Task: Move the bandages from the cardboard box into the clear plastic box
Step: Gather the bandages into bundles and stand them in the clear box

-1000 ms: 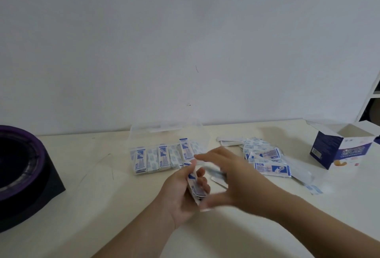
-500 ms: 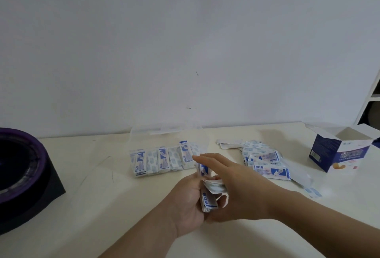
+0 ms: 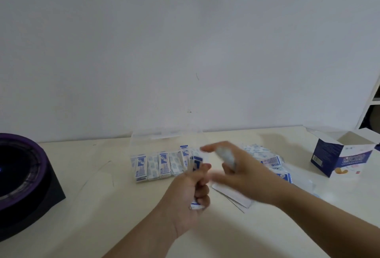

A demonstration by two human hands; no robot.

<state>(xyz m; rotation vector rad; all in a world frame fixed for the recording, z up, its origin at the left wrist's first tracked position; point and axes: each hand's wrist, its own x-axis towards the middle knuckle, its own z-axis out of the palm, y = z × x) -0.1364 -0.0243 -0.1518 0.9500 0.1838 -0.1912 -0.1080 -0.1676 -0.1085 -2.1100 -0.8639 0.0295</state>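
My left hand (image 3: 185,194) is curled into a fist round a small stack of bandages (image 3: 196,164), held upright, with blue-and-white ends poking out above the thumb and below the little finger. My right hand (image 3: 244,172), just at three o'clock of it, is smeared by motion. Something pale lies across its fingers, but I cannot tell whether it is pinched there or whether the hand is loose.

The clear plastic box (image 3: 144,135) sits at twelve o'clock from my fist, with a row of bandages (image 3: 162,165) standing side by side along its near wall. A loose pile (image 3: 269,160) lies on the table (image 3: 102,206) at two o'clock, partly behind my right hand. The cardboard box (image 3: 337,157) stands open, well apart at three o'clock.

I judge these wrapped strips to be nearly weightless, thin and floppy, with slick paper that lets a stack fan or slide apart. I would grip the stack across its flat faces near the middle, thumb against fingers, firmly enough to keep the edges squared. I would then lower it on edge beside the row rather than drop it.
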